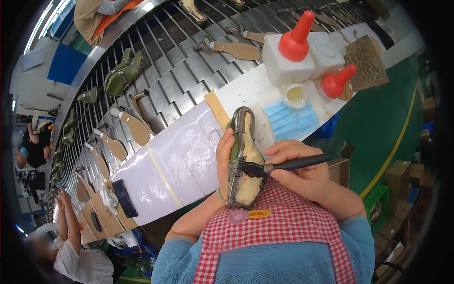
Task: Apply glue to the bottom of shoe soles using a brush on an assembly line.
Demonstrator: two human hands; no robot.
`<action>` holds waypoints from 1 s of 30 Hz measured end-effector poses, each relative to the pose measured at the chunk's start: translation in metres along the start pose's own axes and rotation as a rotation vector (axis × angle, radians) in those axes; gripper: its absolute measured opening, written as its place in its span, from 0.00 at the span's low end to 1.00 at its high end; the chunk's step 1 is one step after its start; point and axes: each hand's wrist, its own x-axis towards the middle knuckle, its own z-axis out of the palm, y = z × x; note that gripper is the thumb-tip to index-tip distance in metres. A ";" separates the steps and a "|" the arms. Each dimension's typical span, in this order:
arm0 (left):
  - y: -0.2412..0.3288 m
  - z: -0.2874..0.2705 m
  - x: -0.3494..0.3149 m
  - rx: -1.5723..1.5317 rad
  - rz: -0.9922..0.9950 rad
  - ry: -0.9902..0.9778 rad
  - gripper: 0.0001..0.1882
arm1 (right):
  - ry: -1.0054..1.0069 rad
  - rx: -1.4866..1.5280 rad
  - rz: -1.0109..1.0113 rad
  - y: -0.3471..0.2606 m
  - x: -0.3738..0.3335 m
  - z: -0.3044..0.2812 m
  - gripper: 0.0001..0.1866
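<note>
My left hand (223, 163) is wrapped round the side of a green shoe upper on a last (248, 142), its pale underside turned up and its toe end near my apron. Between the fingers and thumb of my right hand (305, 176) is a black-handled brush (301, 162). The brush head touches the shoe's underside near its left edge, over a dark gathered strip. Just beyond my hands lie a blue face mask (291, 119) and a small cup of pale yellow liquid (296, 96).
White bottles with red cone caps (295, 40) stand at the back right beside a rough brown block (366, 63). A slatted metal conveyor (182, 71) carries green shoes (124, 75) and tan soles (135, 127). A phone (124, 198) lies at left. Other people work along the line.
</note>
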 end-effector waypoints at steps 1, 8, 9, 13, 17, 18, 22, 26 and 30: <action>0.000 0.001 0.000 -0.003 0.006 0.000 0.46 | 0.003 0.001 0.003 0.000 0.000 -0.001 0.11; -0.007 0.004 -0.004 0.051 0.010 0.080 0.46 | -0.016 -0.365 -0.279 -0.009 0.001 0.001 0.13; -0.007 0.003 -0.004 0.066 0.006 0.067 0.46 | -0.052 -0.362 -0.326 -0.011 0.001 0.002 0.13; -0.007 0.000 -0.005 0.098 -0.002 0.056 0.45 | -0.135 -0.324 -0.306 -0.011 -0.001 -0.001 0.11; -0.007 0.003 -0.002 0.109 0.037 0.052 0.45 | -0.049 -0.407 -0.319 -0.007 0.005 -0.006 0.11; -0.009 0.003 -0.002 0.107 0.038 0.050 0.45 | -0.025 -0.471 -0.343 -0.007 0.006 -0.006 0.11; -0.006 -0.002 0.000 0.114 0.044 0.046 0.45 | -0.124 -0.414 -0.359 -0.016 0.001 0.002 0.11; -0.005 -0.024 0.012 0.395 -0.146 -0.172 0.30 | -0.203 -0.229 -0.262 -0.016 0.006 -0.012 0.11; 0.005 -0.072 0.044 -0.519 -0.461 -0.163 0.46 | 0.127 0.550 0.042 -0.006 0.009 -0.025 0.12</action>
